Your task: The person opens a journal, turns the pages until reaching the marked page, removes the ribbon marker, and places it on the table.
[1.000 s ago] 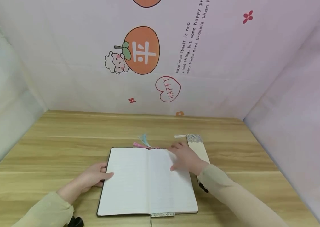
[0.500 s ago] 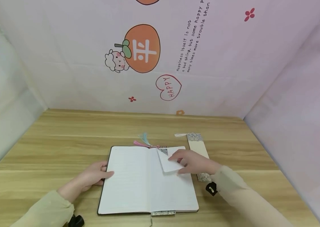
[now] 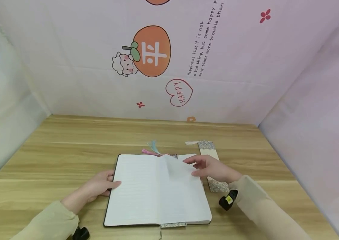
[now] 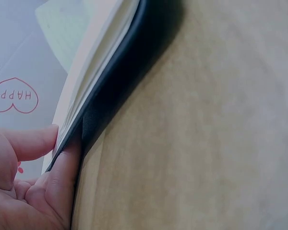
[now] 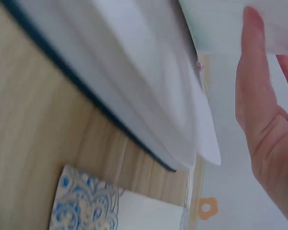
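Note:
An open notebook (image 3: 136, 190) with a dark cover and pale lined pages lies on the table. My left hand (image 3: 98, 186) grips its left edge, the thumb on the page and fingers under the cover (image 4: 120, 72). Over the upper right page, my right hand (image 3: 211, 168) pinches a thin raised page (image 5: 221, 28), thumb on one side and a finger partly seen through it. A patterned bookmark end (image 3: 173, 225) pokes out below the notebook. Pink (image 3: 149, 152) and light blue tassels (image 3: 153, 146) stick out at its top.
Right of the notebook, a cream bookmark (image 3: 209, 153) with patterned ends and a white tassel lies partly behind my right hand. Black wrist cameras (image 3: 228, 200) hang at both sleeves. A printed cloth wall (image 3: 232, 83) stands behind the wooden table (image 3: 82, 140).
My right hand has moved from the notebook's top edge rightward and toward me, lifting a page whose corner folded over. The bookmark beside it became more visible. My left hand has stayed put.

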A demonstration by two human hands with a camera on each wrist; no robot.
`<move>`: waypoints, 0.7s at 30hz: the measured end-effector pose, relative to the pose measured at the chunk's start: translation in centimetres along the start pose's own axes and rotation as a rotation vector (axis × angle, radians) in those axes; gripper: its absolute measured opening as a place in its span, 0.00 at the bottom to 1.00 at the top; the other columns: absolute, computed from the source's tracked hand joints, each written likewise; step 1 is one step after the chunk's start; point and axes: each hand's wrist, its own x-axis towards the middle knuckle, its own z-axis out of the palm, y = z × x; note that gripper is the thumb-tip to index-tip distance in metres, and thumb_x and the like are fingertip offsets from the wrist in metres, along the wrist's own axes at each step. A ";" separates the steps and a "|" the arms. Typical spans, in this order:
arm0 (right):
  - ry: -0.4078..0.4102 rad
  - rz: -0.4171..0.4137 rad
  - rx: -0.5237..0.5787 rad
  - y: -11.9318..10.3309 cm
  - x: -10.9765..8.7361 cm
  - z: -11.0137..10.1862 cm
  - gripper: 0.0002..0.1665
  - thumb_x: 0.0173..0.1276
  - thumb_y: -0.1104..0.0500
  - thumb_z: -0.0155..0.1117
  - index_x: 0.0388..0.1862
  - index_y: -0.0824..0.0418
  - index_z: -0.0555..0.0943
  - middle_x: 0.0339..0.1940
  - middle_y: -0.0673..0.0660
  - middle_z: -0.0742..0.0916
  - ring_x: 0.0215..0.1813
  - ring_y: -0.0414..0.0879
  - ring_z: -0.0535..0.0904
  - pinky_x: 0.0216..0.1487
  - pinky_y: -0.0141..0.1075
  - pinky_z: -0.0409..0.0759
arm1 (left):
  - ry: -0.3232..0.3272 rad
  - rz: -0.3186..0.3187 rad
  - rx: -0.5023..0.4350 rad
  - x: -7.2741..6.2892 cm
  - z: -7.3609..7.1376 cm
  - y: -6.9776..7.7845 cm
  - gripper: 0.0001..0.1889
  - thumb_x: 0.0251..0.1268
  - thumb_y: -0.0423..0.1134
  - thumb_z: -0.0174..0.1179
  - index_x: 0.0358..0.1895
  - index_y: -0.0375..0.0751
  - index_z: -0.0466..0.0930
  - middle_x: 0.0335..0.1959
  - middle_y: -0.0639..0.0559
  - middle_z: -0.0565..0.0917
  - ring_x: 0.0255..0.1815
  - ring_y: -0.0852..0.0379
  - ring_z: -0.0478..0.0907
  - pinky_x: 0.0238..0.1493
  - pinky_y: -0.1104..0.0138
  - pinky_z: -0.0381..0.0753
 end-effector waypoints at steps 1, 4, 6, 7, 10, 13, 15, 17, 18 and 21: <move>-0.001 0.001 0.059 -0.1 0.0 0.0 0.30 0.65 0.64 0.62 0.65 0.70 0.68 0.64 0.67 0.74 0.56 0.50 0.78 0.47 0.34 0.79 | -0.001 0.001 0.000 0.0 0.0 0.0 0.25 0.65 0.36 0.59 0.62 0.26 0.66 0.42 0.49 0.83 0.37 0.58 0.76 0.35 0.64 0.79; -0.006 -0.004 0.206 -0.3 0.1 0.1 0.34 0.65 0.66 0.60 0.67 0.75 0.61 0.61 0.66 0.75 0.51 0.44 0.80 0.46 0.37 0.81 | -0.002 0.003 0.002 -0.1 0.0 0.0 0.24 0.65 0.36 0.59 0.61 0.27 0.67 0.41 0.50 0.83 0.37 0.59 0.76 0.34 0.64 0.79; -0.009 -0.004 0.296 -0.6 0.1 0.2 0.36 0.65 0.67 0.59 0.68 0.76 0.57 0.59 0.62 0.75 0.50 0.44 0.80 0.45 0.39 0.82 | -0.002 0.004 0.005 -0.1 0.0 0.0 0.24 0.65 0.36 0.59 0.60 0.27 0.68 0.41 0.49 0.83 0.37 0.59 0.76 0.34 0.64 0.79; -0.003 -0.002 0.326 -0.7 0.1 0.2 0.36 0.65 0.67 0.58 0.69 0.76 0.57 0.58 0.60 0.76 0.50 0.45 0.80 0.45 0.40 0.82 | -0.002 0.003 0.007 -0.1 0.0 0.0 0.25 0.65 0.36 0.59 0.61 0.27 0.67 0.43 0.48 0.83 0.38 0.59 0.76 0.35 0.64 0.79; 0.023 0.010 0.390 -1.2 0.3 0.6 0.36 0.66 0.68 0.57 0.70 0.74 0.55 0.55 0.55 0.76 0.49 0.46 0.80 0.45 0.42 0.82 | 0.002 -0.001 0.005 0.0 0.0 0.1 0.27 0.64 0.37 0.59 0.63 0.26 0.65 0.49 0.45 0.81 0.40 0.58 0.76 0.36 0.64 0.79; 0.063 0.006 0.438 -1.7 0.5 1.3 0.36 0.67 0.67 0.55 0.70 0.74 0.55 0.53 0.53 0.76 0.49 0.45 0.79 0.47 0.43 0.80 | 0.001 -0.003 0.004 0.0 0.0 0.0 0.28 0.65 0.37 0.59 0.63 0.26 0.64 0.50 0.43 0.80 0.41 0.58 0.75 0.36 0.64 0.79; 0.091 0.007 0.464 -2.3 0.6 2.0 0.35 0.69 0.64 0.53 0.71 0.73 0.53 0.53 0.52 0.75 0.49 0.43 0.79 0.48 0.42 0.80 | 0.001 -0.002 0.003 0.0 0.0 0.0 0.27 0.65 0.37 0.59 0.62 0.27 0.66 0.48 0.45 0.80 0.41 0.58 0.75 0.36 0.64 0.79; 0.091 -0.017 0.479 -2.8 0.7 2.8 0.35 0.72 0.60 0.51 0.71 0.72 0.53 0.55 0.52 0.75 0.50 0.42 0.78 0.48 0.42 0.79 | -0.001 -0.002 0.003 0.0 0.0 0.0 0.25 0.65 0.37 0.59 0.61 0.27 0.67 0.46 0.46 0.81 0.40 0.58 0.75 0.36 0.64 0.79; 0.079 -0.025 0.474 -3.1 0.8 3.2 0.35 0.74 0.57 0.50 0.72 0.71 0.52 0.57 0.55 0.75 0.51 0.42 0.78 0.49 0.42 0.79 | -0.001 -0.002 0.004 -0.1 0.0 0.0 0.25 0.65 0.37 0.59 0.61 0.27 0.67 0.46 0.47 0.81 0.40 0.58 0.75 0.36 0.64 0.79; 0.021 -0.036 0.376 -3.7 1.1 4.5 0.35 0.76 0.49 0.45 0.73 0.68 0.53 0.64 0.62 0.70 0.55 0.46 0.75 0.54 0.45 0.78 | 0.000 -0.007 0.006 -0.1 0.0 0.1 0.26 0.65 0.37 0.59 0.62 0.27 0.66 0.46 0.46 0.81 0.40 0.58 0.75 0.36 0.64 0.79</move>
